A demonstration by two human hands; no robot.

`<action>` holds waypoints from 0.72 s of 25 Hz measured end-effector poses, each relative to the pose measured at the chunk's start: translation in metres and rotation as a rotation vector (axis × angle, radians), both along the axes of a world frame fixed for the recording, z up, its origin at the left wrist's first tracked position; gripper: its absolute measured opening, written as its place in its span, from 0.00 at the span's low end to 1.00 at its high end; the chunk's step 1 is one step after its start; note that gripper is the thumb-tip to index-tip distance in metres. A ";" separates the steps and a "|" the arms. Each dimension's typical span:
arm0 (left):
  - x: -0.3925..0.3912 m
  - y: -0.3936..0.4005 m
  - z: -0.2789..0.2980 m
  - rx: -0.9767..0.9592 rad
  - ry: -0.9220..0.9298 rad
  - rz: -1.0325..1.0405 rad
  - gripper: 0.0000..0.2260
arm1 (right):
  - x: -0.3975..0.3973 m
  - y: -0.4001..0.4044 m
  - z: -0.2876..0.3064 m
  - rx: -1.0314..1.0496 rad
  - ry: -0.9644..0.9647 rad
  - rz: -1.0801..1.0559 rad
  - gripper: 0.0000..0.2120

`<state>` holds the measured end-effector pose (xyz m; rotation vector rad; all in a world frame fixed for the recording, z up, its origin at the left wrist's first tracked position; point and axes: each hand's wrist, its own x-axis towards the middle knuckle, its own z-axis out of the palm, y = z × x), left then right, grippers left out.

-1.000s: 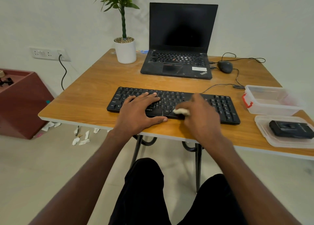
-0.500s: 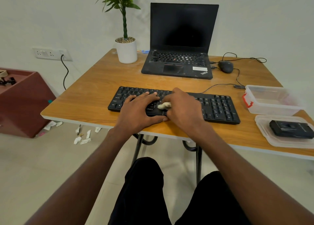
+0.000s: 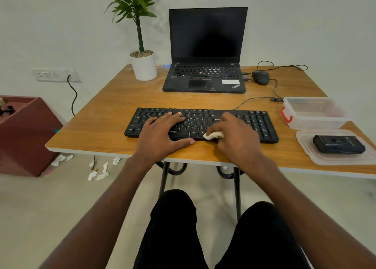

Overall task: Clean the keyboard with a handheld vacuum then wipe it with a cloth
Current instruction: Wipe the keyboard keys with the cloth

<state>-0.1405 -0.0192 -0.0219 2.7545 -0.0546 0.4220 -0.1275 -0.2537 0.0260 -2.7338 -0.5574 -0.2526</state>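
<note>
- The person's knees in black trousers sit at 6 o'clock, under the bench edge.
- The left hand lies flat with fingers straight and spread over the left half of the black keyboard, its thumb along the front edge.
- The right hand has its fingers curled round a small white cloth, pressing it on the keyboard's front row, right of the middle.
- At 3 o'clock a black handheld vacuum lies in a clear plastic lid; just beyond it stands a clear container with a red latch.
- At 12 o'clock an open laptop with a dark screen; a wired mouse to its right, a potted plant to its left.
- At 9 o'clock, white paper scraps lie on the floor.
</note>
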 end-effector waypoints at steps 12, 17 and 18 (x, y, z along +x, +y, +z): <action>-0.002 -0.002 0.002 0.024 0.012 -0.015 0.43 | 0.005 -0.056 -0.001 0.100 0.041 -0.184 0.19; -0.004 -0.029 0.002 0.086 -0.057 -0.055 0.41 | 0.001 -0.048 -0.003 0.148 0.000 -0.136 0.20; -0.002 -0.044 0.003 0.102 -0.058 -0.084 0.41 | 0.000 -0.043 -0.003 0.163 -0.018 -0.107 0.19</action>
